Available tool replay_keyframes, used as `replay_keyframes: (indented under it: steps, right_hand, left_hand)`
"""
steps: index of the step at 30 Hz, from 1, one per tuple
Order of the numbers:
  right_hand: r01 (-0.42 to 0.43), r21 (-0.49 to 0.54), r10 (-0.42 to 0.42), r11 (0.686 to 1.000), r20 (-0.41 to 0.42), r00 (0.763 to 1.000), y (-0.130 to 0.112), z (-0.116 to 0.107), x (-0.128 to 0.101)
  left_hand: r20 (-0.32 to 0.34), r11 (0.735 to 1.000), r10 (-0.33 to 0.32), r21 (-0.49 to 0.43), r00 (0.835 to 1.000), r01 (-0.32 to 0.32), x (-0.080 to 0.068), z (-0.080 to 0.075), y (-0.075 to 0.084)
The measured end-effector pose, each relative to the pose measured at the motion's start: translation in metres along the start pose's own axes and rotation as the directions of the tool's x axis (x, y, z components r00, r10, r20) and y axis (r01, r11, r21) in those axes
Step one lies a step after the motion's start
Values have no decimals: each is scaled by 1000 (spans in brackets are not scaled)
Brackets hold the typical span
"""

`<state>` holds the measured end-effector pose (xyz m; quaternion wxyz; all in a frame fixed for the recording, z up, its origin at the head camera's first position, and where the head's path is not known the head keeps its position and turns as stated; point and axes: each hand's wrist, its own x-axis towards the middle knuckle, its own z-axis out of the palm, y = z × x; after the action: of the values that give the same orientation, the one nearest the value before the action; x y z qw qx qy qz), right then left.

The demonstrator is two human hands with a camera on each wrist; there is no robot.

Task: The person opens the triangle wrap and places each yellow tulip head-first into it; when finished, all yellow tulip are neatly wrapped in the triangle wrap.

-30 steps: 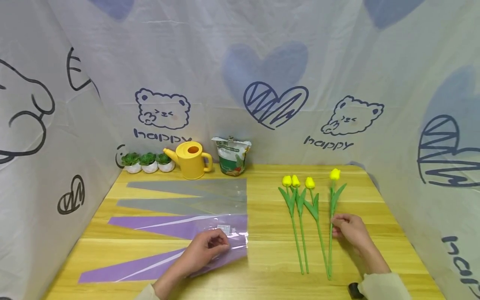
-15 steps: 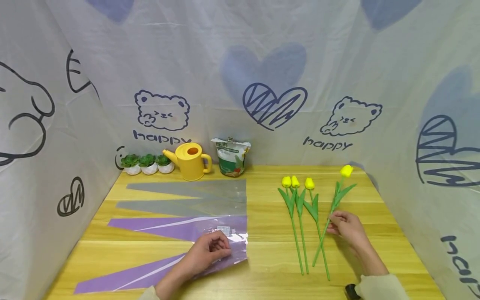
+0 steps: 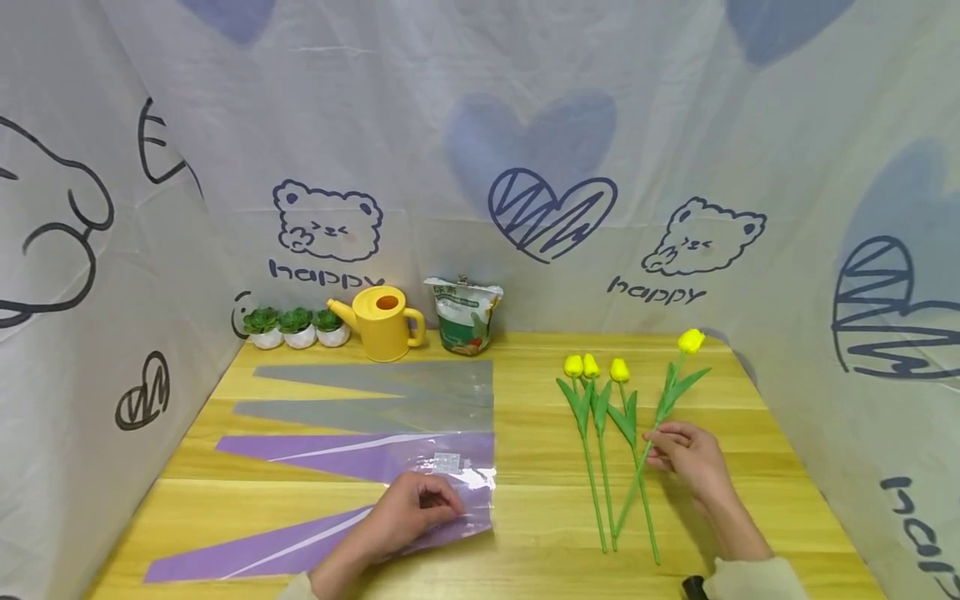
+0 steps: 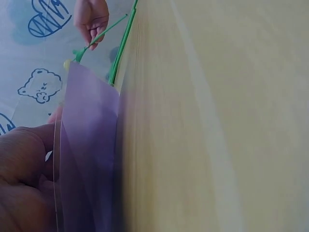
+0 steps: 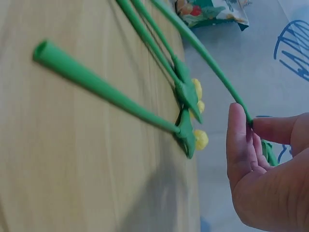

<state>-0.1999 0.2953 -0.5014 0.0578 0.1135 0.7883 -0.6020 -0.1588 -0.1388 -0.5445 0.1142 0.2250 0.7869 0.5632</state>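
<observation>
My right hand (image 3: pixel 693 467) pinches the green stem of a yellow artificial tulip (image 3: pixel 667 400) between thumb and fingertips. That tulip slants, bloom toward the back right, its lower stem crossing in front of another tulip's stem. Left of the hand lie three more yellow tulips (image 3: pixel 588 442), seen also in the right wrist view with their stems (image 5: pixel 111 94) near the camera. My left hand (image 3: pixel 412 510) holds the near edge of a purple and clear plastic flower sleeve (image 3: pixel 300 537), raised a little from the table. In the left wrist view, the purple film (image 4: pixel 89 145) hides part of the fingers.
Grey tapered plastic sheets (image 3: pixel 337 408) lie behind the purple one. Along the back stand small potted succulents (image 3: pixel 297 329), a yellow watering can (image 3: pixel 384 329) and a clipped green-and-white bag (image 3: pixel 462 317). Printed cloth (image 3: pixel 555 292) encloses the wooden table (image 3: pixel 540 517).
The right hand has moved slightly left, and the held tulip has tilted, its bloom going right and its stem end going left. The sleeve's near strip has shifted slightly toward the front left.
</observation>
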Motion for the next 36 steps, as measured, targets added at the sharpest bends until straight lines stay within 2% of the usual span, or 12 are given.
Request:
replay_keyframes:
  steps: [4, 8, 18, 29, 36]
  right_hand:
    - [21, 47, -20, 999, -26, 999, -4, 6, -4]
    - [79, 71, -75, 994, -62, 995, -5, 10, -5]
    - [192, 51, -186, 980, -96, 978, -2, 16, -3]
    - [206, 27, -203, 978, -87, 975, -4, 22, -7]
    - [211, 71, -207, 975, -63, 976, -12, 39, -11]
  left_hand:
    - [-4, 1000, 4, 29, 1000, -4, -1, 0, 0]
    - [-3, 1000, -1, 27, 1000, 1, -1, 1, 1]
    - [-8, 1000, 3, 17, 1000, -3, -1, 2, 1]
    - [-14, 1000, -8, 23, 1000, 8, -1, 3, 3]
    - [-21, 999, 28, 46, 999, -27, 0, 3, 4]
